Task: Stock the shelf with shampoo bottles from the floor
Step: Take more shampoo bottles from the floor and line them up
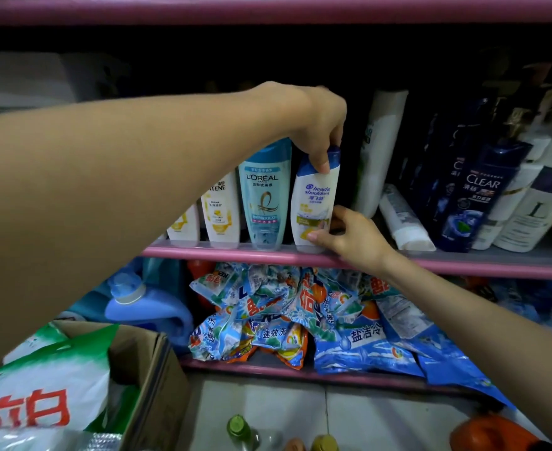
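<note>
A white Head & Shoulders shampoo bottle (315, 203) with a blue cap stands upright at the front of the pink-edged shelf (235, 253). My left hand (325, 125) pinches its cap from above. My right hand (349, 236) grips its lower right side near the base. To its left stand a blue L'Oreal bottle (264, 193) and two white Pantene bottles (221, 209). On the tiled floor below, a green bottle cap (237, 424), a yellow one (325, 443) and an orange bottle (492, 431) show at the bottom edge.
Dark Clear bottles (476, 196) and white bottles, one lying down (404, 219), fill the shelf's right side. The lower shelf holds blue detergent bags (300, 317) and a blue jug (144, 307). A cardboard box (151, 379) with a green-white bag stands at lower left.
</note>
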`<state>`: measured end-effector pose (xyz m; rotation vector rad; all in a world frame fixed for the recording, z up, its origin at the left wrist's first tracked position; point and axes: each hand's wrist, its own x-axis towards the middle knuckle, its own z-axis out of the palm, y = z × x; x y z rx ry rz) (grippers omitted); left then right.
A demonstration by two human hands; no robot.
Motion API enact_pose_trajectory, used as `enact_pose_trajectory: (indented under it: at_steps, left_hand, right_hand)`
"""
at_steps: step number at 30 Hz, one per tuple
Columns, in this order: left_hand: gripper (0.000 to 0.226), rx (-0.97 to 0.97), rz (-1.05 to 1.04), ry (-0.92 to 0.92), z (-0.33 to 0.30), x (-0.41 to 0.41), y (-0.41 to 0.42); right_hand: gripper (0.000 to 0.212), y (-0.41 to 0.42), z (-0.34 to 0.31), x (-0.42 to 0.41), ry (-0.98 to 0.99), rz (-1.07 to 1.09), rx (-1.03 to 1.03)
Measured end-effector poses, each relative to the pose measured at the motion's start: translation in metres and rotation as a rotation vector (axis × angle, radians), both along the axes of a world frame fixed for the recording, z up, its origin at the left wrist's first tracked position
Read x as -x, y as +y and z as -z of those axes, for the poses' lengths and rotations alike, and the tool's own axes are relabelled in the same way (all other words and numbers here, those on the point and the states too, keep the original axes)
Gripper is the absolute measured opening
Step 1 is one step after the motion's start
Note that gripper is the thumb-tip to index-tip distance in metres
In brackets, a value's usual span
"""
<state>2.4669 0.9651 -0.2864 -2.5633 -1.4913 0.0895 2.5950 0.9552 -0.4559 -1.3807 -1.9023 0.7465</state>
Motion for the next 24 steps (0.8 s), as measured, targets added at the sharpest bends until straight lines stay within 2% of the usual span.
enact_pose_trajectory:
  at_steps: [5, 10, 12, 14, 15, 17, 19, 21, 22, 24]
  left_hand:
    - [0.056, -0.003, -0.022, -0.036, 0.003, 0.004, -0.001]
    - [0.053, 0.011, -0.033, -0.016, 0.004, 0.004, -0.001]
    - [0.053, 0.007, -0.029, -0.006, 0.004, 0.005, -0.002]
    - [0.062, -0.04, -0.012, -0.02, 0.009, 0.004, -0.006]
    - [0.066, -0.086, 0.018, -0.052, 0.014, 0.002, -0.01]
    - [0.058, -0.205, 0.119, -0.181, 0.03, -0.006, -0.022]
    - [0.043, -0.258, 0.197, -0.345, 0.054, -0.019, -0.036]
    - [0.037, -0.178, 0.197, -0.457, 0.081, -0.035, -0.047]
    - [0.037, -0.108, 0.174, -0.497, 0.094, -0.044, -0.051]
    - [0.04, 0.024, 0.117, -0.539, 0.119, -0.058, -0.055]
  right_hand:
    - [0.041, -0.002, 0.003, -0.001, -0.012, -0.001, 0.004]
    - [0.039, -0.005, 0.001, 0.001, 0.036, -0.009, 0.029]
    - [0.037, -0.006, -0.002, -0.003, -0.013, -0.007, 0.026]
    - [0.04, -0.007, -0.005, -0.014, -0.113, 0.042, -0.029]
    - [0.042, -0.008, -0.007, -0.022, -0.154, 0.1, -0.08]
    - [0.046, -0.011, -0.01, -0.043, -0.242, 0.28, -0.179]
    - [0.054, -0.009, -0.01, -0.064, -0.405, 0.437, -0.127]
    - [0.065, -0.007, -0.009, -0.078, -0.5, 0.474, 0.061]
    - [0.067, -0.006, -0.008, -0.082, -0.486, 0.473, 0.132]
    - [0.066, -0.004, -0.008, -0.086, -0.412, 0.488, 0.144]
